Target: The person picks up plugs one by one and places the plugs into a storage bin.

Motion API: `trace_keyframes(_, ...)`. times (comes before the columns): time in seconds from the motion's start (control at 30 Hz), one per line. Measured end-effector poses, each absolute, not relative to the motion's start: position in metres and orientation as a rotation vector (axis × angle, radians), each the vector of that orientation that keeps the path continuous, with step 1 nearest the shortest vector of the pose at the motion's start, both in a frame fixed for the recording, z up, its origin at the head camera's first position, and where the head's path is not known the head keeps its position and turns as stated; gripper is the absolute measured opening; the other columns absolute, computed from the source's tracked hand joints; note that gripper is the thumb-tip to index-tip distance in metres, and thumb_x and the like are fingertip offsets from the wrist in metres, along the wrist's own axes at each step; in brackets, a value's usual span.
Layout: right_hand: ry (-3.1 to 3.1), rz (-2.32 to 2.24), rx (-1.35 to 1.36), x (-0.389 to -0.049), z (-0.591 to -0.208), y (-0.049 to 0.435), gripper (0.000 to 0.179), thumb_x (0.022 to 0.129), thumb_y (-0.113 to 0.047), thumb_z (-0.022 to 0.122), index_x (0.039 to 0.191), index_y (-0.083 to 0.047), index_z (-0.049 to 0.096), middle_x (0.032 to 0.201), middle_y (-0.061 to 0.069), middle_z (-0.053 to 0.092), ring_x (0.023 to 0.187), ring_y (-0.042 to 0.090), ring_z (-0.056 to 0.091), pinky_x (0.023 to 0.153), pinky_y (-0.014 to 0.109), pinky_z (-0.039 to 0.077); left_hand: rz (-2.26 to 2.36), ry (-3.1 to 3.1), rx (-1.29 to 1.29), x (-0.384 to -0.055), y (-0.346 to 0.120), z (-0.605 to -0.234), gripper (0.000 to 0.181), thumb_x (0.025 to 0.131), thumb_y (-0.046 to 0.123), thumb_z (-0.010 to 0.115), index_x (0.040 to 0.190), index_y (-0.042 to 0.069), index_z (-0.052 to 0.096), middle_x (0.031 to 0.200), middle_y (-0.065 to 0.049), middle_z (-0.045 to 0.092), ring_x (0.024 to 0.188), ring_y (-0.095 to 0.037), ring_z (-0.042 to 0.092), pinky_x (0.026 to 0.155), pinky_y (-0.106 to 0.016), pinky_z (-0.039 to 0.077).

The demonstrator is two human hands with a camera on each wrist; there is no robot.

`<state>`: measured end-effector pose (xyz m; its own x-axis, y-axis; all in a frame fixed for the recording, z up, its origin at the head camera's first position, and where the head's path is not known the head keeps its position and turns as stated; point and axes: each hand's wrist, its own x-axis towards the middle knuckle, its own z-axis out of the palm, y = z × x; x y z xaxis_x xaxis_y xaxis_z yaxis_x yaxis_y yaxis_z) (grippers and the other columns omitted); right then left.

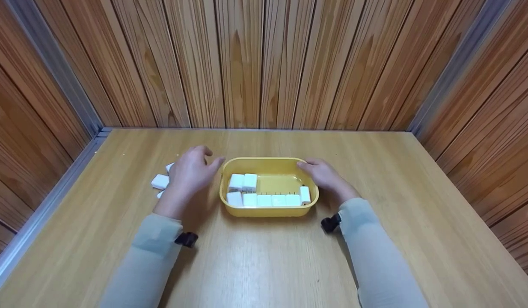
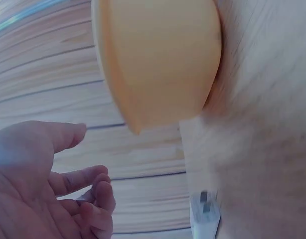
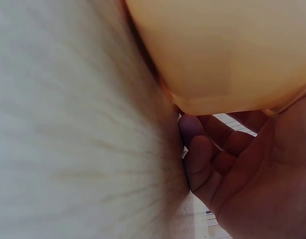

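A yellow oval-ended plastic basket (image 1: 270, 211) stands on the table in the head view. Inside it, several white blocks (image 1: 264, 200), like mahjong tiles, line the near side, with two more (image 1: 243, 182) at the left. My right hand (image 1: 326, 173) grips the basket's right end, its thumb over the rim; the right wrist view shows its fingers (image 3: 198, 162) curled against the outside. Off the basket's left end hovers my left hand (image 1: 191, 171), holding nothing, fingers loosely bent. Left of that hand lie several loose white blocks (image 1: 160, 182), partly hidden by it.
A light wooden table (image 1: 264, 261) carries everything. Wood-plank walls (image 1: 242, 64) rise behind and at both sides, with metal strips along the corners. In the left wrist view a white block (image 2: 205, 216) with dark marks stands near the hand.
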<state>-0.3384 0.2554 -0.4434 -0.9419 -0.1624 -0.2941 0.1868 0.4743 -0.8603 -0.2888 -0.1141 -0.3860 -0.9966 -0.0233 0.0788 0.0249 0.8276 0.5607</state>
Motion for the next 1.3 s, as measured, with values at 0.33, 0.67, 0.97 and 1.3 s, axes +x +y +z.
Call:
trace_keyframes(0.33, 2.463, -1.373, 0.032, -0.339, -0.443, 0.255, 0.079, 0.116, -0.055, 0.051, 0.171, -0.001, 0.036, 0.174, 0.02, 0.041, 0.162, 0.039, 0.036, 0.134, 0.055, 0.023, -0.888, -2.952, 0.091, -0.288, -0.156, -0.381, 0.065, 0.111, 0.055, 0.06, 0.147, 0.002, 0.063, 0.125, -0.018, 0.07, 0.109, -0.036, 0.068, 0.093, -0.055, 0.055)
trace_keyframes(0.67, 2.325, -1.497, 0.084, -0.339, -0.444, 0.255, 0.071, 0.116, -0.052, 0.053, 0.169, -0.007, 0.042, 0.162, 0.012, 0.054, 0.147, 0.028, 0.053, 0.129, 0.048, 0.036, -0.871, -3.028, 0.146, -0.29, -0.189, -0.386, 0.064, 0.111, 0.051, 0.059, 0.15, -0.001, 0.058, 0.125, -0.023, 0.068, 0.104, -0.039, 0.066, 0.084, -0.051, 0.053)
trace_keyframes(0.97, 2.278, -1.531, 0.092, -0.337, -0.444, 0.255, 0.072, 0.115, -0.055, 0.054, 0.169, -0.009, 0.042, 0.157, 0.009, 0.058, 0.143, 0.026, 0.057, 0.126, 0.048, 0.04, -0.832, -3.122, 0.176, -0.288, -0.205, -0.39, 0.061, 0.108, 0.045, 0.067, 0.142, -0.005, 0.061, 0.128, -0.026, 0.066, 0.109, -0.042, 0.062, 0.089, -0.052, 0.053)
trace_keyframes(1.3, 2.279, -1.536, 0.088, -0.336, -0.443, 0.255, 0.072, 0.114, -0.057, 0.055, 0.168, -0.011, 0.044, 0.158, 0.007, 0.057, 0.145, 0.026, 0.054, 0.129, 0.049, 0.036, -0.803, -3.194, 0.173, -0.285, -0.215, -0.393, 0.054, 0.103, 0.044, 0.077, 0.127, -0.003, 0.067, 0.113, -0.022, 0.067, 0.101, -0.04, 0.059, 0.083, -0.049, 0.049)
